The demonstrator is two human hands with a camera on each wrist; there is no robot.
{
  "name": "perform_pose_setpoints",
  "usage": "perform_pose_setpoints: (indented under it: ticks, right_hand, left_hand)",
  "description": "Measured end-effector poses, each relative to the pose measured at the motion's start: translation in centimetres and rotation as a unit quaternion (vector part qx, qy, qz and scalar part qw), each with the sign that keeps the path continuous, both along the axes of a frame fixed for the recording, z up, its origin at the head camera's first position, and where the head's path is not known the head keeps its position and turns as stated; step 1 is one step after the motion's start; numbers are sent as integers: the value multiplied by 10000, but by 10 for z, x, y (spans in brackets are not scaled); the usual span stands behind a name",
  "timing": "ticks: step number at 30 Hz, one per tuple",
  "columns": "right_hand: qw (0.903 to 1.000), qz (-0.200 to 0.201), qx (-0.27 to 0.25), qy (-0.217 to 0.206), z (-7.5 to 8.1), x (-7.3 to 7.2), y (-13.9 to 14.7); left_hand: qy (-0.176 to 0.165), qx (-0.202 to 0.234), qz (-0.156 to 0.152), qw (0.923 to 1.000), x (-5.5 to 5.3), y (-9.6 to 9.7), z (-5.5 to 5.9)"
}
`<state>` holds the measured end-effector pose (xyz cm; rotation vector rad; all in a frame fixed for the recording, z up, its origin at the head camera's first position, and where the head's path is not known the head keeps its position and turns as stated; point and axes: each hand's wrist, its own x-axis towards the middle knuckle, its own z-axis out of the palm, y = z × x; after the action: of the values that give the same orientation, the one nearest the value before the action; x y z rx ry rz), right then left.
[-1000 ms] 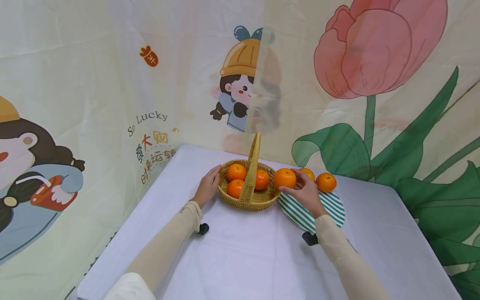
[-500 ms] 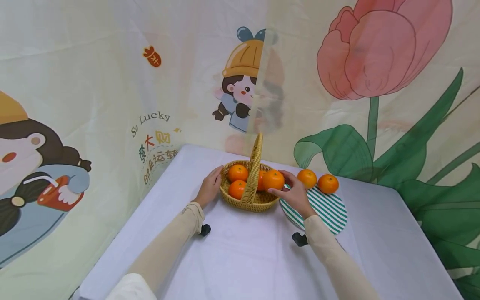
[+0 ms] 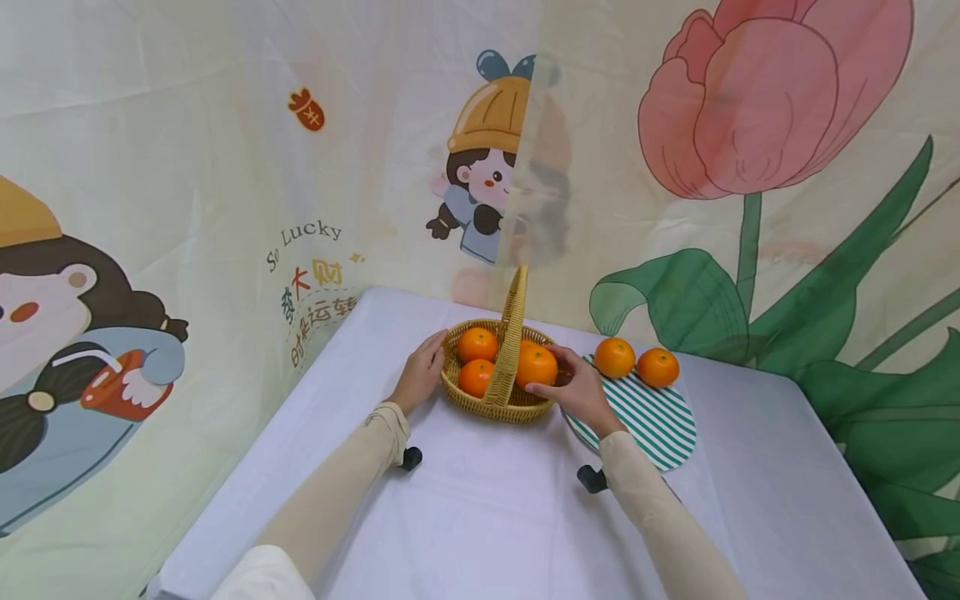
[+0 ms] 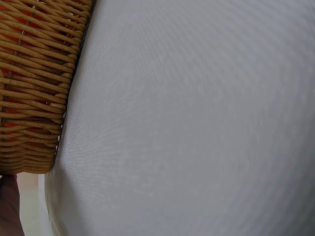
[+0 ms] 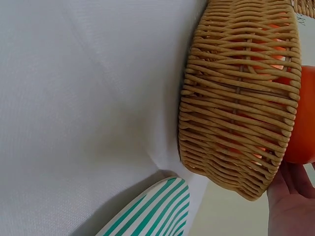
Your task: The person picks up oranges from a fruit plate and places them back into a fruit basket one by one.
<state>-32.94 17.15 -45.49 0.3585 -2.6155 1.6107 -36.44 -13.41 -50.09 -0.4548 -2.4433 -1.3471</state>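
Note:
A wicker basket with an upright handle stands on the table. Two oranges lie in it left of the handle, a rear orange and a front orange. My left hand rests against the basket's left side, its fingers along the rim. Right of the handle, my right hand holds another orange inside the basket opening, thumb in front and fingers behind. In the right wrist view this held orange shows above the rim. It hides most of the orange beneath or behind it.
A green-and-white striped plate lies right of the basket, partly under my right forearm. Two more oranges, one nearer and one farther right, sit at its back edge. A printed curtain hangs behind the white table.
My right hand has carried its orange leftward from above the plate, then lowered it into the basket's right half. The left hand has stayed at the basket's side. The view has shifted slightly.

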Motion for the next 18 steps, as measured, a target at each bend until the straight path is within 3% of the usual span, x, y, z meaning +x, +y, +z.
perform_pose_setpoints:
  ticks: [10, 18]
  right_hand:
    - [9986, 142, 514, -13, 1, 0, -5]
    - [9935, 396, 1026, 285, -3, -3, -5]
  left_hand:
    - [-18, -6, -2, 10000, -2, 0, -3]
    - [-202, 55, 12, 9998, -4, 1, -6]
